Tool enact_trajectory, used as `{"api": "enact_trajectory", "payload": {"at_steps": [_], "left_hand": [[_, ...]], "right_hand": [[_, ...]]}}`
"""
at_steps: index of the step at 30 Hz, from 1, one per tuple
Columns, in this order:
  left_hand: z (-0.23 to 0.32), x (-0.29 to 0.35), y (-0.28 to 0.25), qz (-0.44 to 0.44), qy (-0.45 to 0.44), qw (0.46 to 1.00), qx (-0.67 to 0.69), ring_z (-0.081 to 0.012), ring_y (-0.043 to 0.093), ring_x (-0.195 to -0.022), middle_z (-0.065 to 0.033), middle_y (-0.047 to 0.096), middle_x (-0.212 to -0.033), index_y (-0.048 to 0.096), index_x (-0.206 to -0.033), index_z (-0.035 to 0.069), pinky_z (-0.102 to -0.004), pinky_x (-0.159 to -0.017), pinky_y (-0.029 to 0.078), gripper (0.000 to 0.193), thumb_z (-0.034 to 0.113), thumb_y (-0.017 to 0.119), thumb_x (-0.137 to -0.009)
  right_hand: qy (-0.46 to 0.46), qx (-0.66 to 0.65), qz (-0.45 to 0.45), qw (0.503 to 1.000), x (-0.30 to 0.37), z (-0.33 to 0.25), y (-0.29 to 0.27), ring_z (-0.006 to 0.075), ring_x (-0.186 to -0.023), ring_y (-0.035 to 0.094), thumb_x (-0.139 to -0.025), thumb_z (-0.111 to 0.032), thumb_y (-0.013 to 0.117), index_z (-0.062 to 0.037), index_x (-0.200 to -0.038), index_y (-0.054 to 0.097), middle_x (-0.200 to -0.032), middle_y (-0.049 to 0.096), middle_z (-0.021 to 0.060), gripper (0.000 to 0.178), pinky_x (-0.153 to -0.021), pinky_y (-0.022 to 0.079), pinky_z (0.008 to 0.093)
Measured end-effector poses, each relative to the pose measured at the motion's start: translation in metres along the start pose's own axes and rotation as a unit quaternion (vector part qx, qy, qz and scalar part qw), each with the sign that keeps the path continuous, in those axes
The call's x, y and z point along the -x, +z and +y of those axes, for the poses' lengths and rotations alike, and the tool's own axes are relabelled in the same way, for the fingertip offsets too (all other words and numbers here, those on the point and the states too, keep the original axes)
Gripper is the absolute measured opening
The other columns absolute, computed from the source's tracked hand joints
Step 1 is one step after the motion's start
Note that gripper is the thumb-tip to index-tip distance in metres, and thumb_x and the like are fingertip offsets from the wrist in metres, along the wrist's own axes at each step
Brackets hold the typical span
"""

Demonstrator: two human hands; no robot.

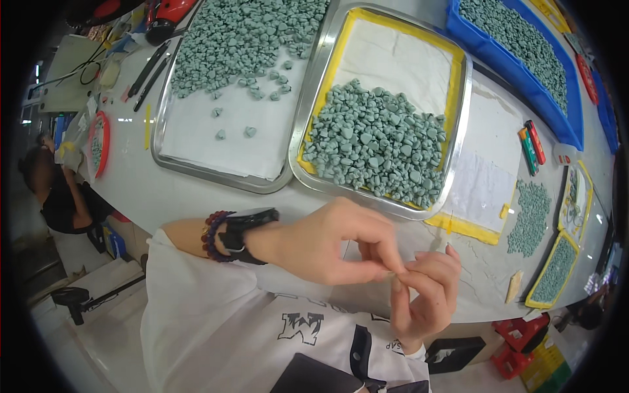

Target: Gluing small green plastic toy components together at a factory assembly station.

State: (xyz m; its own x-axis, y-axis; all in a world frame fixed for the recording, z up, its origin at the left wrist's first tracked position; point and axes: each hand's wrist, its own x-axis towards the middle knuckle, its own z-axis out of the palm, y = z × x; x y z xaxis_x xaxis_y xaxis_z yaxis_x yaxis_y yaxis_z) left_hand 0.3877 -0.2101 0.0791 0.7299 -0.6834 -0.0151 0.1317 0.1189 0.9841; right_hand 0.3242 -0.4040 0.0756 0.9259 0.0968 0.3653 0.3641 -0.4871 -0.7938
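Your left hand [337, 242] comes from the left side, with its thumb and forefinger pressed together. Your right hand [426, 291] faces it, thumb and forefinger also closed, and the fingertips of both meet in front of your body. Whether a small piece is between them, I cannot tell; the fingers cover this place.

The rough grey-green stones [377, 141] lie in a heap in the near half of the right metal tray with yellow edging [461, 108], just beyond your hands. More are in the left metal tray with white lining [223, 178], a few of them apart from its big pile, and in the long blue plastic bin [524, 95].

I would judge that the step in hand is fine fingertip work on one small piece, away from the heap. The next move, in my opinion, calls for a light, steady pinch, with both hands kept close together.
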Motion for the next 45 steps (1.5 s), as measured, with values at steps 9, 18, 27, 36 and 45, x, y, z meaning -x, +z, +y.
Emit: {"api": "enact_trajectory", "payload": {"at_steps": [9,18,27,36,45], "left_hand": [[0.022,0.039,-0.082,0.280,0.012,0.798,-0.534,-0.0208,0.062,-0.072,-0.0072,0.065,-0.088,0.065,-0.087,0.004,-0.0288,-0.064,0.049,0.019,-0.005,0.064,-0.070],[0.015,-0.074,-0.110,0.102,0.011,0.744,-0.661,-0.0251,0.059,-0.067,-0.0116,0.061,-0.075,0.065,-0.089,0.001,-0.0298,-0.063,0.047,0.016,0.005,0.062,-0.074],[0.038,-0.067,-0.092,0.187,0.031,0.821,-0.539,-0.0185,0.060,-0.069,-0.0087,0.061,-0.077,0.064,-0.086,0.000,-0.0269,-0.063,0.048,0.015,-0.001,0.056,-0.074],[-0.033,-0.013,0.028,-0.062,-0.220,0.945,0.235,-0.0151,0.057,-0.088,-0.0104,0.058,-0.100,0.063,-0.100,-0.003,-0.0253,-0.075,0.048,0.019,-0.006,0.058,-0.081],[-0.040,-0.013,0.017,0.012,-0.203,0.960,0.193,-0.0134,0.055,-0.094,-0.0087,0.056,-0.106,0.058,-0.113,-0.003,-0.0258,-0.084,0.045,0.029,-0.003,0.057,-0.084]], "right_hand": [[-0.045,-0.137,0.016,0.989,0.007,0.013,-0.029,0.0214,-0.070,0.056,-0.079,-0.022,0.061,-0.0077,-0.083,0.060,-0.076,0.056,0.0055,0.015,-0.077,0.042,0.0415],[-0.099,-0.087,0.173,0.976,0.027,0.014,-0.069,0.0191,-0.059,0.045,-0.093,-0.034,0.043,-0.0052,-0.084,0.053,-0.068,0.045,0.0064,0.031,-0.062,0.039,0.0364],[0.083,0.111,0.039,0.990,0.027,0.054,-0.076,0.0203,-0.070,0.049,-0.084,-0.022,0.062,-0.0003,-0.110,0.057,-0.089,0.058,0.0151,0.035,-0.067,0.043,0.0361],[0.016,0.212,-0.238,0.948,0.009,0.054,-0.061,0.0174,-0.072,0.048,-0.057,-0.027,0.084,-0.0051,-0.114,0.053,-0.085,0.051,0.0062,0.069,-0.065,0.041,0.0337],[0.031,-0.279,-0.015,0.960,0.029,0.038,-0.033,0.0195,-0.065,0.048,-0.069,-0.035,0.080,-0.0099,-0.107,0.047,-0.081,0.050,0.0063,0.056,-0.053,0.039,0.0309]]}}
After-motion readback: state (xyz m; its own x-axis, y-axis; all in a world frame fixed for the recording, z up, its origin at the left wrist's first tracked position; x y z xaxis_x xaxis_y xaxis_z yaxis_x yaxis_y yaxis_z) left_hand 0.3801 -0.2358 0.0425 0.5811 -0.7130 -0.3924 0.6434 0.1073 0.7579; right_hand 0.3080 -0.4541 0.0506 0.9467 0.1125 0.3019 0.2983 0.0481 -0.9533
